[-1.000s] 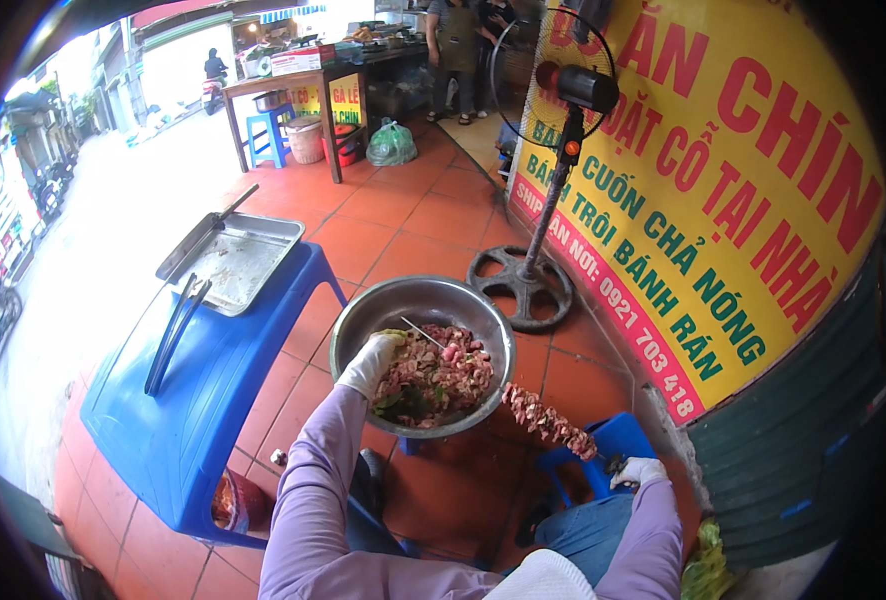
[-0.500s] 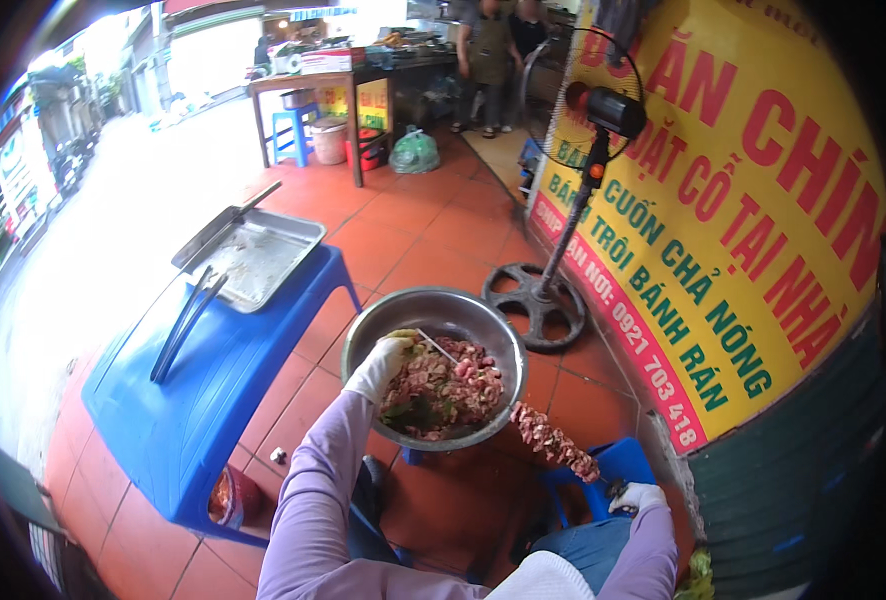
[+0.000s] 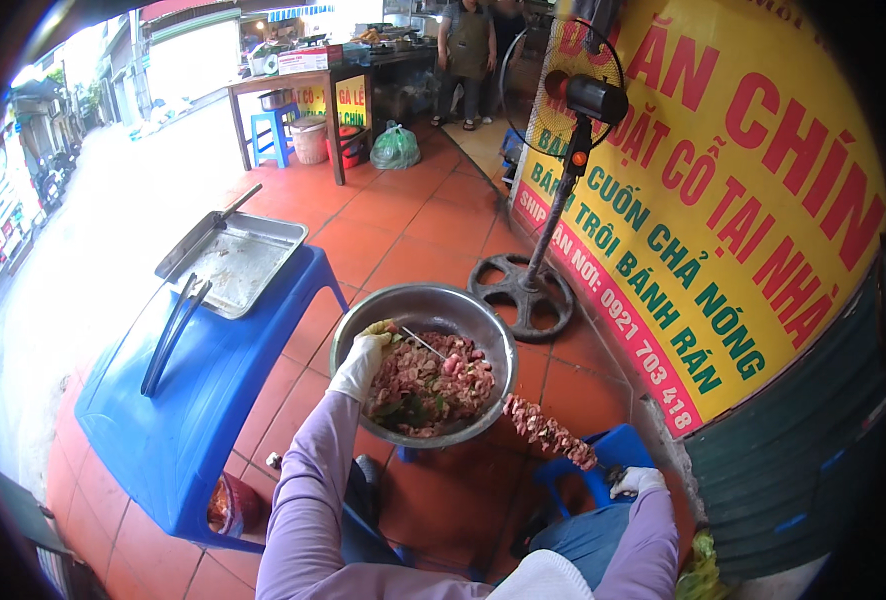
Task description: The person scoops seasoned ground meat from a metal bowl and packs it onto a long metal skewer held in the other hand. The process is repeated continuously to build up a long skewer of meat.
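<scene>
My left hand (image 3: 360, 366), in a white glove, is at the left rim of a metal bowl (image 3: 503, 375). Its fingers are closed around one end of a thin metal skewer (image 3: 423, 343), which slants over the raw meat pieces (image 3: 418, 385) mixed with green leaves in the bowl. My right hand (image 3: 643, 482), also gloved, is low at the right beside my knee. It grips the dark handle end of a second skewer, packed with meat (image 3: 550, 434), whose far end points up-left toward the bowl's right rim.
On the left, a blue plastic table (image 3: 153, 440) carries a metal tray (image 3: 243, 270) and dark tongs (image 3: 171, 340). A red bucket (image 3: 248, 505) stands below it. A blue stool (image 3: 618, 450) is by my right hand. Beyond the bowl stands a fan (image 3: 553, 240). People (image 3: 468, 50) stand farther back.
The whole view has shifted slightly, with things appearing a little farther left. Both hands keep their grips, and their places by the bowl and knee are nearly the same.
</scene>
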Demonstrator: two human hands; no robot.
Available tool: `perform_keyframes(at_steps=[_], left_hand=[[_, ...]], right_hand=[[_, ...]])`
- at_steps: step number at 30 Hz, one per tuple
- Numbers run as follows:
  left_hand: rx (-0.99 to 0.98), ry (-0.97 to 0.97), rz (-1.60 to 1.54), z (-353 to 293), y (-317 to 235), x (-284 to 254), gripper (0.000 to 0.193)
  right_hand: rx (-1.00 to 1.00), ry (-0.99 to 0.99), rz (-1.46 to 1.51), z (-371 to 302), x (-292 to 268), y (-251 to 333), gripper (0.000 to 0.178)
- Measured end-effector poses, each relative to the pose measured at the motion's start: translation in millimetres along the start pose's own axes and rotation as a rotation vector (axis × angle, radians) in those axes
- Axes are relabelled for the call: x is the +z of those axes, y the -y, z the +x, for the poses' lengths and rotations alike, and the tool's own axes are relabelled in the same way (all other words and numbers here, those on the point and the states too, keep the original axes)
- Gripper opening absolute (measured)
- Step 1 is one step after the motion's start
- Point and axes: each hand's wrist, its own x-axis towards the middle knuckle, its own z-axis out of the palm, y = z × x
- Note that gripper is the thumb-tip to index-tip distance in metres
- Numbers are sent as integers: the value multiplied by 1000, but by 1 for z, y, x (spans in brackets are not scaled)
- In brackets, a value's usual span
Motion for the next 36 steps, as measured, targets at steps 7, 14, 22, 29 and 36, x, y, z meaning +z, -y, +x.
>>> perform_keyframes(at_steps=[7,14,22,29,36], left_hand=[[-11,-12,-72,10,8,-1,23],[-15,-61,126,14,11,-14,23],[12,-22,-7,25,30,5,23],[-85,-27,-194,49,45,3,24],[70,202,-248,45,41,26,26]], right_hand=[[18,1,35,7,0,-11,15],[8,-35,-26,15,-2,-8,15],[-67,-13,-61,21,8,-17,29],[-41,-68,-60,19,1,-16,33],[-87,-77,-32,40,9,-49,36]])
